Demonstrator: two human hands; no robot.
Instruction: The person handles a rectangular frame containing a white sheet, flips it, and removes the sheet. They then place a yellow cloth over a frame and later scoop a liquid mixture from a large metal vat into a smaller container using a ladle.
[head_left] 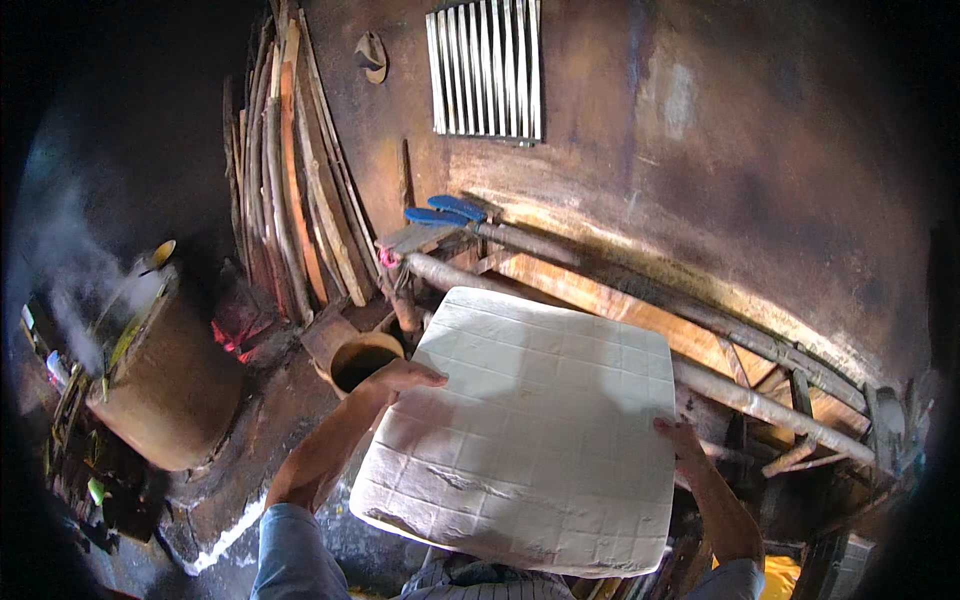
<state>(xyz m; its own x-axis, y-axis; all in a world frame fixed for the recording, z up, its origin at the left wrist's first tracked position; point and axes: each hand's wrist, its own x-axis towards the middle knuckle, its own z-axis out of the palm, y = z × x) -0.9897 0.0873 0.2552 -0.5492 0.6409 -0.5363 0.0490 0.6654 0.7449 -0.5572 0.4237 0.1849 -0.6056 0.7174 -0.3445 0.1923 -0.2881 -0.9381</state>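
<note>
Head view; fingers [424, 377] hold white slab [535, 425]

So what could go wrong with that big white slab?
The white slab might slip or tip, since the left hand and right hand hold it at opposite sides.
It might also crack towards its near left corner, where the surface looks creased.
And the pale haze by the big brown tub could perhaps sting eyes.

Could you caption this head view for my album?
Left hand and right hand hold a gridded white slab; wooden poles lean beyond.
</note>
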